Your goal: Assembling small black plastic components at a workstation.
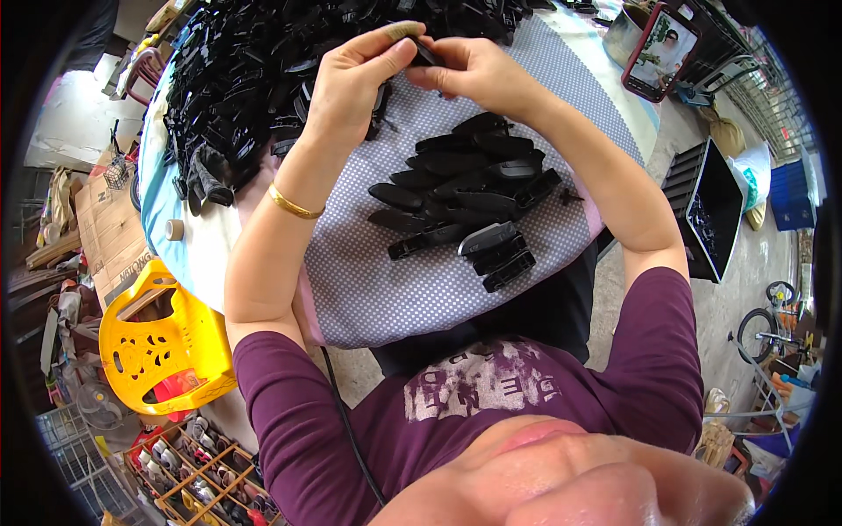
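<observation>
In the head view, the person's left hand (351, 88) and right hand (484, 77) meet above the far part of the work area, both holding a small, narrow, dark piece (428, 54) between them. The left thumb and index finger pinch it from the left, while the right thumb and fingertips press together on it from the right, so the piece lies right at the tips of both sets of fingers, partly hidden by them. The 2-handed pinch probably serves to steady something too small for a full palm grip, and the hands' closeness seems to give fine control. Just beyond and to the left spreads a large heap of glossy black pieces (246, 83); nearer the body, below the hands and clearly apart from them, a smaller group of oblong black pieces (474, 184) rests on the bench with its dotted grey cover (368, 302). That gap presumably keeps the 2 lots from mixing, with both within arm's reach. A beige roll of tape (174, 230) sits at the bench's left side, beside a yellow plastic chair with cut-outs (200, 342). On the right, a black slatted plastic crate (681, 188) stands on the floor.
</observation>
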`<state>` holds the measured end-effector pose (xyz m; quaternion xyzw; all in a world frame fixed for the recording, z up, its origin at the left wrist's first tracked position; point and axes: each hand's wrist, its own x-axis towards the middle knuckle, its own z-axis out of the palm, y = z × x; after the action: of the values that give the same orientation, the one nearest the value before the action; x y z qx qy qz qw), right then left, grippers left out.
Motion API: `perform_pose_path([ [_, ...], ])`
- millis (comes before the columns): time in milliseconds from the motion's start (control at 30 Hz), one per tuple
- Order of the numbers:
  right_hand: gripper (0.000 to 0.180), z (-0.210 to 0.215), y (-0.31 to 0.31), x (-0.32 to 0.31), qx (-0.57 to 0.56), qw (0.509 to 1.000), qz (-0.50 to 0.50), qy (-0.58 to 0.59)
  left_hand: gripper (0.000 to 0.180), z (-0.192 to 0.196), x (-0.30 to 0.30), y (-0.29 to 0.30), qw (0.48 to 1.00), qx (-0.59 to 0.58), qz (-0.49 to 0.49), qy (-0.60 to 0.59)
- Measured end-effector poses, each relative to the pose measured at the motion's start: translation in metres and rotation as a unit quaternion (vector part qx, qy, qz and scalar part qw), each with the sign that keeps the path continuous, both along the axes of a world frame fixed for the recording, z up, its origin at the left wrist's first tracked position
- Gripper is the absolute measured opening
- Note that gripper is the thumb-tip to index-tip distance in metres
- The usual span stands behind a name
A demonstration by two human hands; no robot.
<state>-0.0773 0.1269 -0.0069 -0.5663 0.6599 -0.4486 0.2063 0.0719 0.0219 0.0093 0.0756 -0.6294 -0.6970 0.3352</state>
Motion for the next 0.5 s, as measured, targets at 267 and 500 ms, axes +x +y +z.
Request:
perform_pose_path([
  [267,0.033,-0.003,0.001,0.003,-0.053,0.995,0.087,0.001,0.025,-0.001,0.005,-0.003,0.996,-0.070,0.008,-0.051],
  [500,0.038,0.009,0.002,-0.088,-0.004,0.979,-0.107,0.175,0.042,0.036,0.012,0.049,0.900,-0.391,-0.050,-0.188],
])
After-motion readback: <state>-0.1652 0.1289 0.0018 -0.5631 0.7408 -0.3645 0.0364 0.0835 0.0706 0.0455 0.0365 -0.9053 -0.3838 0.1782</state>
